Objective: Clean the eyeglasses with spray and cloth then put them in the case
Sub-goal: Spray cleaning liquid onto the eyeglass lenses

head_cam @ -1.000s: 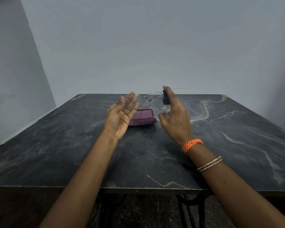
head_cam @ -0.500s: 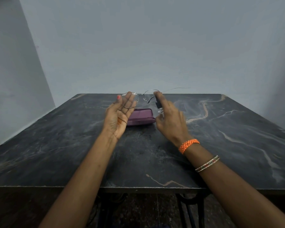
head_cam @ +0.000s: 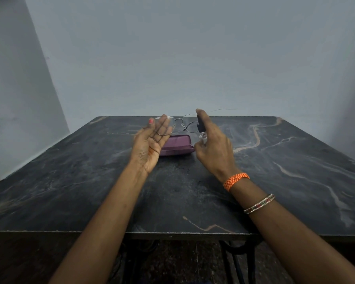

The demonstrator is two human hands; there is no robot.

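My left hand (head_cam: 150, 144) holds thin metal-framed eyeglasses (head_cam: 179, 124) up above the table, palm toward me, fingers behind the left lens. One temple arm sticks out to the right past my other hand. My right hand (head_cam: 213, 148) grips a small clear spray bottle with a black top (head_cam: 200, 128), index finger resting on the top, nozzle close to the right lens. A shut purple glasses case (head_cam: 177, 147) lies on the table just behind and between both hands. No cloth is in view.
The dark marble table (head_cam: 285, 181) reaches to a grey wall behind and a wall on the left. Its front edge lies near me, with black metal legs (head_cam: 230, 261) below.
My right hand with the spray bottle shifted left toward the lens half a second ago, then back slightly right. The glasses stayed raised in my left hand.
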